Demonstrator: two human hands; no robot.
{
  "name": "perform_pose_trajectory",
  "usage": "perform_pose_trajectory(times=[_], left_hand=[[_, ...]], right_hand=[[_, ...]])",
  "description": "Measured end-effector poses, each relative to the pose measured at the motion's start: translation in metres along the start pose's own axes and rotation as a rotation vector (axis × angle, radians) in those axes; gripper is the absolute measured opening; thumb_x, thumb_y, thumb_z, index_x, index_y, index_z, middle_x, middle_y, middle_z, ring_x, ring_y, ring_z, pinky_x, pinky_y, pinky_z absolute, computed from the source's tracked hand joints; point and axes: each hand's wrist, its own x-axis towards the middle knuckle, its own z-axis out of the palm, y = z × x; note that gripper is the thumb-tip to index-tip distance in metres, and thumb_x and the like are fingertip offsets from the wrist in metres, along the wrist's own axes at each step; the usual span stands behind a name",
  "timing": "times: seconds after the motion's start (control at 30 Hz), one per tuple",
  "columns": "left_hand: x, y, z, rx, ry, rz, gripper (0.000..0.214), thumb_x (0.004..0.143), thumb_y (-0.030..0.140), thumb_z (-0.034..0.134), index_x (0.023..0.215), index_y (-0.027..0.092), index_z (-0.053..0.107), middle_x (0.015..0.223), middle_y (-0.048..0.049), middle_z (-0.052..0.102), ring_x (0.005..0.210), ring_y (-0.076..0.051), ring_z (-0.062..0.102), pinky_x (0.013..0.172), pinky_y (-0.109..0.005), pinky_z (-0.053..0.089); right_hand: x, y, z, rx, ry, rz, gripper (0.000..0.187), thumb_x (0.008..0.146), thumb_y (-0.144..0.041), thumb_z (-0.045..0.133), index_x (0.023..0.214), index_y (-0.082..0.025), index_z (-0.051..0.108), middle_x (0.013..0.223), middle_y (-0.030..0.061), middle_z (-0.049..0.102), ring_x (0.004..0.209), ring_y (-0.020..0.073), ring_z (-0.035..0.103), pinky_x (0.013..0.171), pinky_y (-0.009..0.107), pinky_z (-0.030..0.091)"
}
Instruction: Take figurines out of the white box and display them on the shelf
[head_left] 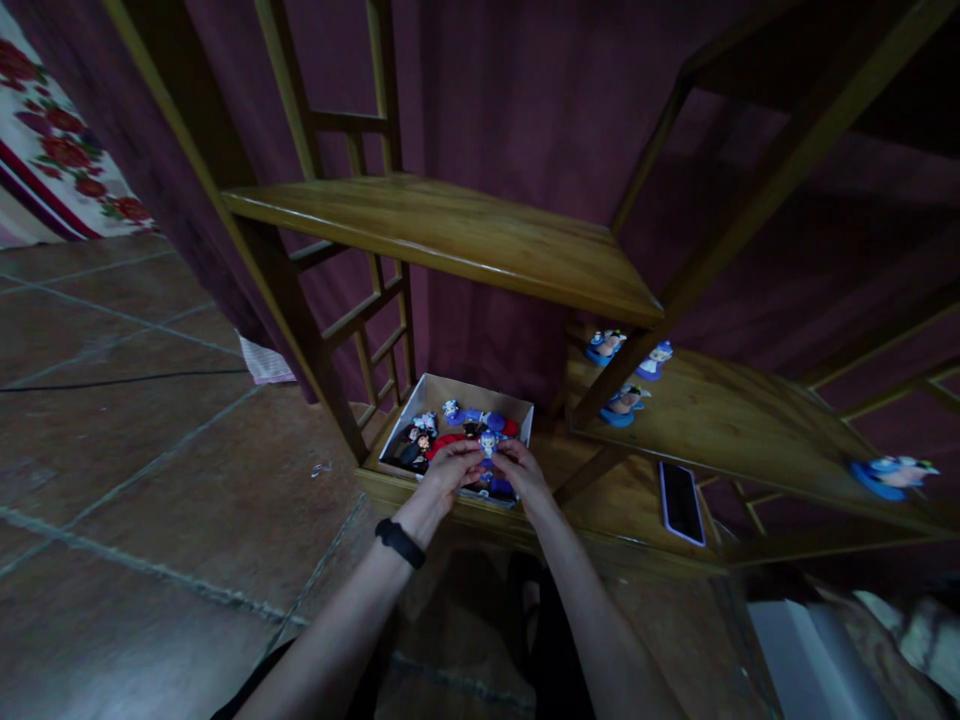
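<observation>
Between my two hands, over the near side of an open cardboard box [513, 403], is a small blue-and-white figurine [488, 444]. My left hand [453, 470] closes on it from the left, its fingers partly hiding the lower part. From the right, my right hand [520, 468] grips the same figurine with closed fingers. Inside the box lie several more figurines in red, black, blue and white, among them a small blue-and-white one [451, 410] near the back wall. The box sits on the bottom shelf of a wooden rack.
A wooden shelf [450, 225] juts out above the box. On the right-hand shelf [720, 410] stand several figurines, one [892, 475] near its far right end. A phone [682, 503] lies on the lower board. A slanting post [720, 240] rises between the sections.
</observation>
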Motion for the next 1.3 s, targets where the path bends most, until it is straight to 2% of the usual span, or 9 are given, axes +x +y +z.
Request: perform_pose_trajectory(times=[0.27, 0.47, 0.73, 0.93, 1.13, 1.3], left_hand=[[0.001, -0.001, 0.001, 0.022, 0.01, -0.001, 0.02, 0.061, 0.015, 0.073, 0.079, 0.014, 0.064, 0.058, 0.0007, 0.061, 0.048, -0.006, 0.056, 0.052, -0.017, 0.047], [0.001, -0.003, 0.003, 0.075, 0.005, 0.022, 0.018, 0.063, 0.013, 0.07, 0.08, 0.013, 0.062, 0.06, 0.001, 0.061, 0.047, -0.006, 0.056, 0.05, -0.016, 0.046], [0.001, -0.006, 0.006, 0.05, 0.059, 0.026, 0.02, 0.062, 0.014, 0.072, 0.078, 0.015, 0.06, 0.057, 0.0018, 0.06, 0.047, -0.007, 0.056, 0.047, -0.016, 0.044], [0.0, -0.005, 0.006, 0.021, 0.066, 0.02, 0.018, 0.065, 0.016, 0.071, 0.079, 0.013, 0.061, 0.056, 0.0002, 0.06, 0.046, -0.007, 0.056, 0.046, -0.017, 0.045], [-0.003, -0.002, 0.004, 0.033, 0.035, 0.04, 0.021, 0.066, 0.026, 0.073, 0.078, 0.013, 0.063, 0.057, -0.0005, 0.061, 0.049, -0.008, 0.058, 0.048, -0.017, 0.047], [-0.003, -0.001, 0.003, 0.03, 0.027, 0.057, 0.024, 0.065, 0.028, 0.074, 0.078, 0.012, 0.063, 0.054, 0.0003, 0.06, 0.048, -0.008, 0.057, 0.047, -0.017, 0.045]], right_hand=[[0.0, 0.002, 0.0, -0.009, -0.005, -0.025, 0.028, 0.062, -0.042, 0.067, 0.078, -0.021, 0.057, 0.069, -0.0039, 0.059, 0.064, 0.0127, 0.054, 0.059, 0.024, 0.041], [0.001, 0.002, 0.003, -0.009, 0.063, 0.011, 0.025, 0.059, -0.037, 0.067, 0.075, -0.019, 0.058, 0.065, -0.0048, 0.057, 0.06, 0.0117, 0.052, 0.057, 0.023, 0.041], [0.002, 0.007, 0.007, -0.004, 0.089, 0.062, 0.023, 0.061, -0.035, 0.064, 0.078, -0.021, 0.062, 0.07, -0.0044, 0.062, 0.062, 0.0122, 0.057, 0.058, 0.024, 0.045], [0.001, 0.009, 0.01, 0.11, 0.072, 0.107, 0.025, 0.059, -0.036, 0.067, 0.078, -0.02, 0.063, 0.068, -0.0033, 0.065, 0.059, 0.0124, 0.059, 0.057, 0.025, 0.048], [0.001, 0.011, 0.009, 0.191, 0.091, 0.126, 0.025, 0.06, -0.035, 0.069, 0.078, -0.02, 0.061, 0.067, -0.0029, 0.065, 0.054, 0.0104, 0.058, 0.056, 0.025, 0.049], [-0.001, 0.008, 0.01, 0.219, 0.087, 0.115, 0.031, 0.065, -0.044, 0.067, 0.083, -0.02, 0.061, 0.07, -0.0015, 0.066, 0.055, 0.0101, 0.058, 0.055, 0.024, 0.049]])
